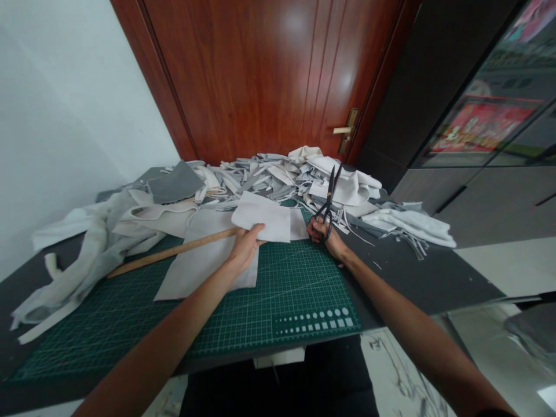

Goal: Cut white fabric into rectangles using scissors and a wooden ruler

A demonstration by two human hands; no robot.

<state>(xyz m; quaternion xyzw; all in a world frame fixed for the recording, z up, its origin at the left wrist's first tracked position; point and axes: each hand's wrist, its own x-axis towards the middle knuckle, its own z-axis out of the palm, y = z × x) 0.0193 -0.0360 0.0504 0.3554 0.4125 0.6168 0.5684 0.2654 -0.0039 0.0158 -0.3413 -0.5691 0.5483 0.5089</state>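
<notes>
the left hand (246, 246) is pinched on a flat white piece of thin sheet (263, 219), with the thumb on top. most of its fingers are hidden under the piece, and i can't tell if it is cloth or paper. the piece is over the green cutting mat with thin pale lines (299, 284), and it covers part of another small white piece (297, 223).

the right hand (324, 231) is closed around the handles of black metal scissors (329, 202). the blades point up and away, a little bit apart. the two hands are apart from each other. the right fingers are near the edge of the small white piece, but i can't tell if they touch it.

a long brown wooden ruler (174, 251) lies across a big pale grey sheet (186, 275). one end is hidden by the left hand, and the left arm covers part of the sheet. behind is a messy heap of white and grey scraps (269, 176), too mixed up to count.

on the right is a tall dark cupboard with shiny glass (473, 121), cut off by the edge. red shows in the glass, but i can't tell if it's inside or a reflection.
</notes>
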